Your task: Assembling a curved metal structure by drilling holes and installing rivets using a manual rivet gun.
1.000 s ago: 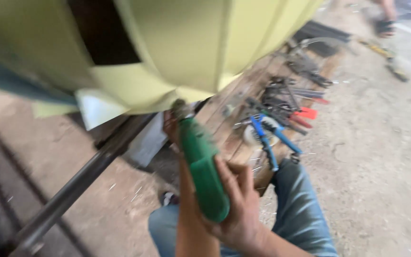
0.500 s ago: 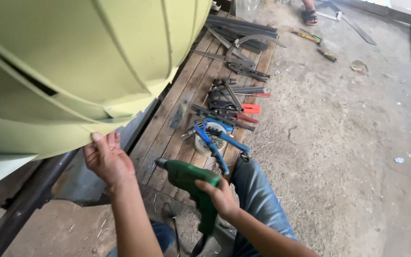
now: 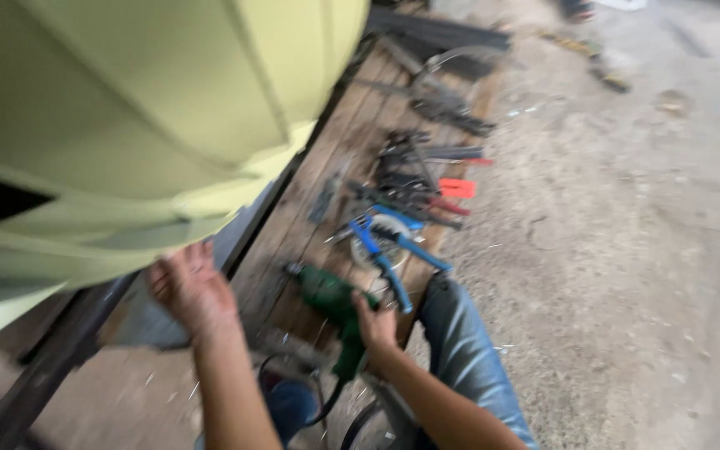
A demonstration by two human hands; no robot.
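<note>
My right hand (image 3: 374, 323) grips the handle of a green power drill (image 3: 335, 308), which lies low over the wooden board (image 3: 293, 242) with its chuck pointing up-left. A black cord trails from the drill's base. My left hand (image 3: 192, 287) is spread open, fingers up, just under the lower edge of a large pale yellow-green curved body (image 3: 152, 108). It holds nothing. The frame is blurred by motion.
Blue-handled pliers (image 3: 385, 250), red-handled tools (image 3: 452, 196) and several dark metal tools lie along the board. A dark metal bar (image 3: 60, 350) runs under the yellow-green body. My knee in blue jeans (image 3: 460, 350) is at the bottom. Dusty concrete floor (image 3: 627, 250) spreads to the right.
The drill has come down from near the yellow-green body to the board, still in my right hand. My left hand stays raised under the body's edge. The view swung right.
</note>
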